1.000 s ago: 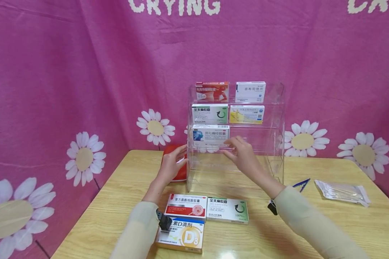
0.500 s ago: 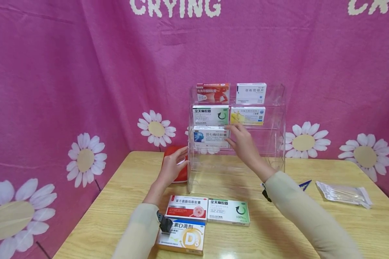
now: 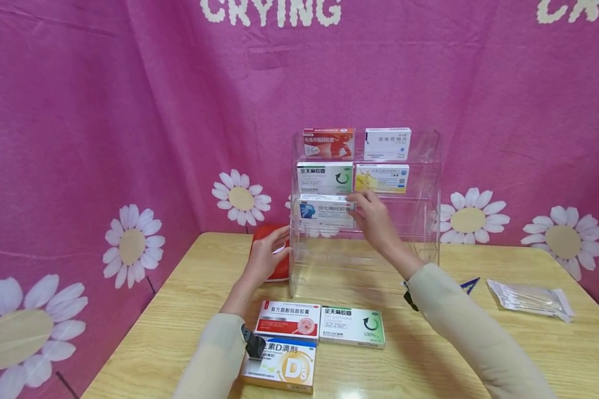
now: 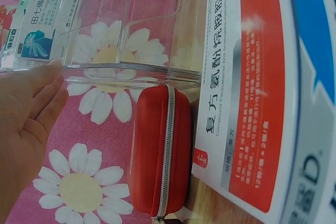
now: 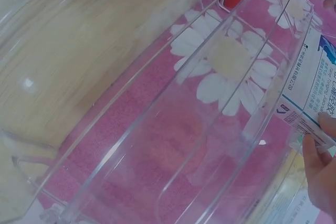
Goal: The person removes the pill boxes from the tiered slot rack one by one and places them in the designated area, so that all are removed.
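Note:
A clear tiered display rack (image 3: pixel 293 271) stands on the table with medicine boxes on its upper tiers. My right hand (image 3: pixel 376 221) pinches the right end of a white-and-blue medicine box (image 3: pixel 324 215) on the third tier, left side. In the right wrist view, thumb and finger (image 5: pixel 312 156) meet at that box's end. My left hand (image 3: pixel 264 256) touches the rack's left side with fairly straight fingers, seen also as the hand (image 4: pixel 31 108) beside the rack's edge in the left wrist view. Above the pinched box sits a green-and-white box (image 3: pixel 324 177), beside a yellow-and-white box (image 3: pixel 381 178).
On the top tier are an orange-red box (image 3: pixel 328 144) and a white box (image 3: pixel 386 144). In front lie a red-and-white box (image 3: pixel 288 320), another green-and-white box (image 3: pixel 351 327) and a vitamin D box (image 3: pixel 284 366). A red zip case (image 4: pixel 160 150), blue tweezers (image 3: pixel 470 285) and packaged cotton swabs (image 3: pixel 529 299) lie around.
My right hand has risen from the box's lower right corner to its upper right end and taken hold. The box has shifted slightly right. My left hand stays at the rack's side.

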Tool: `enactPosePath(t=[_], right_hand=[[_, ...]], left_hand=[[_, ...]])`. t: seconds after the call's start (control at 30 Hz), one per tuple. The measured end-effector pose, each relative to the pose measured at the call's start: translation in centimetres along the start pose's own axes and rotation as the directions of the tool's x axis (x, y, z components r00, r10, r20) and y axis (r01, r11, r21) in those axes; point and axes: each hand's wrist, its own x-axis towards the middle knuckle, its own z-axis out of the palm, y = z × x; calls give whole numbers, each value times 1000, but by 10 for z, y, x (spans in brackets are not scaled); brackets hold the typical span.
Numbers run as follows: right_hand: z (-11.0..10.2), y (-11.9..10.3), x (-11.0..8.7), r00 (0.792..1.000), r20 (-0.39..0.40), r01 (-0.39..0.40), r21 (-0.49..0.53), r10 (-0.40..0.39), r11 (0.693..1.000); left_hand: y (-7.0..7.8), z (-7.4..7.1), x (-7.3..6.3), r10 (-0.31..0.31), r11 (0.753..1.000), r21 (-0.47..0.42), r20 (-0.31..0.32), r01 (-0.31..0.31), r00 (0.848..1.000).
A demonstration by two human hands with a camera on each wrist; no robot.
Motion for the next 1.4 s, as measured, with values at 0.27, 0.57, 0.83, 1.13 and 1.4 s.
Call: enactPosePath(t=[0.27,0.57,0.83,1.13,1.4], right_hand=[[-9,4,-3,1000,-15,10,17,-9,1000],[-21,5,-3,996,-84,43,36,-40,998],[-32,2,-2,989,-147,10,32,-5,999],[-48,-4,-14,983,-184,3,13,-1,1000],[-60,-16,-43,995,-96,-18,22,20,1000]], left_hand=[[-3,1,0,23,1000,4,-3,-23,1000],[-2,1,-1,17,1000,6,4,-17,1000],[-1,1,-3,2,1000,6,6,-2,1000],[-1,2,-3,9,1000,3,5,-9,1000],[-1,1,-1,22,1000,13,2,-22,1000]])
